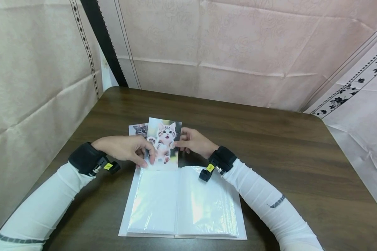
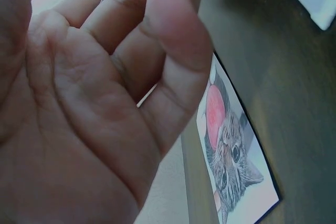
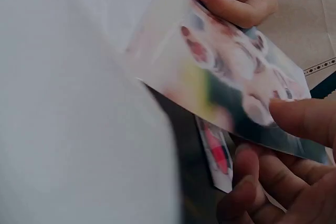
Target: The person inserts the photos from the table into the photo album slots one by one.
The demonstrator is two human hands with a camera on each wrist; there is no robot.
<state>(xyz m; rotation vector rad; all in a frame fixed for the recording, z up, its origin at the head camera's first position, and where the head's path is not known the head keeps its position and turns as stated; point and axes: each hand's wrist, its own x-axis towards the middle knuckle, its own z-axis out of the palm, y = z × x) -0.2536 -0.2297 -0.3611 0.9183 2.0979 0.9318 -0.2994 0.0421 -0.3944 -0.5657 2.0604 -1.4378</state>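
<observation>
A glossy photo print of a white-and-tabby kitten (image 1: 166, 134) is held between both hands, its lower edge overlapping the top of an open photo album (image 1: 154, 202). My left hand (image 1: 125, 148) pinches the print near its lower left side with thumb and forefinger. At the opposite edge, my right hand (image 1: 197, 142) grips it, thumb on the picture side and fingers underneath, as the right wrist view shows. A second print, of a grey tabby cat (image 2: 233, 156), lies on the table behind the left hand, partly covered by the kitten print in the head view.
The album's clear plastic sleeves (image 1: 207, 205) reflect light over white pages. It lies on a dark wooden table (image 1: 286, 167) near the front edge. Pale patterned cloth (image 1: 238, 45) hangs behind and beside the table.
</observation>
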